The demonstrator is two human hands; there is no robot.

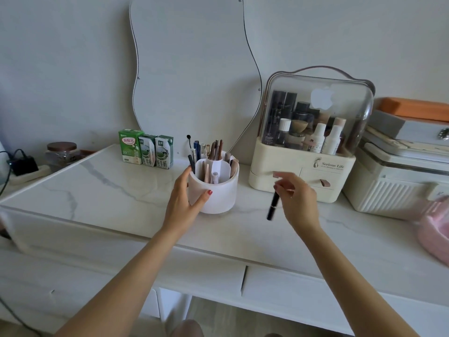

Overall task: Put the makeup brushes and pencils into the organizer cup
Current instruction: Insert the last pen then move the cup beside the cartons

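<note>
Pencil (273, 207), black, dangles tip-down over the marble tabletop (109, 190) pinched in the right hand (297, 198), while the left hand (182, 198) wraps the crowded white cup (218, 193); it could snag on the standing brushes (215, 149) and slip.

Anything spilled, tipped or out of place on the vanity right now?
Nothing stands out. The organizer cup stands upright on the marble top, steadied by the left hand; the right hand pinches a black pencil beside it.
</note>
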